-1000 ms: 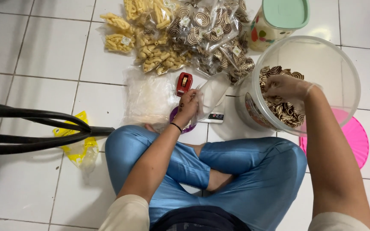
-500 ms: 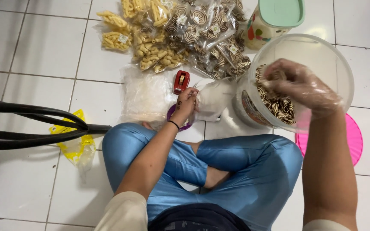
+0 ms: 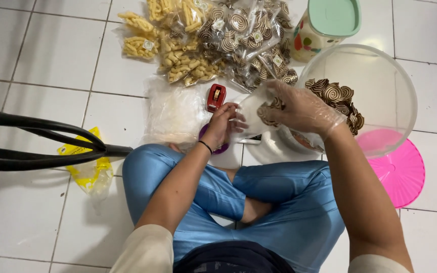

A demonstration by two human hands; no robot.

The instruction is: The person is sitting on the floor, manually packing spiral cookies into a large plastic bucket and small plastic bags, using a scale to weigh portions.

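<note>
I sit cross-legged on a white tiled floor. My left hand [image 3: 222, 124] pinches the mouth of a small clear plastic bag [image 3: 253, 108] and holds it open. My right hand [image 3: 302, 108], in a thin clear glove, grips a handful of brown-and-cream spiral cookies [image 3: 269, 112] at the bag's opening. A large clear plastic tub [image 3: 380, 91] lies tilted at my right with more spiral cookies [image 3: 339, 98] inside.
Packed bags of spiral cookies [image 3: 246, 38] and yellow stick snacks [image 3: 178, 45] lie ahead. A stack of empty clear bags [image 3: 173, 114] and a red tape dispenser [image 3: 216, 97] sit near my left hand. A pink lid [image 3: 398, 169], a green-lidded jar [image 3: 324, 25], a black stand [image 3: 41, 146].
My right hand lifted out of the tub with cookies and moved left to the bag's mouth. My left hand stayed on the bag.
</note>
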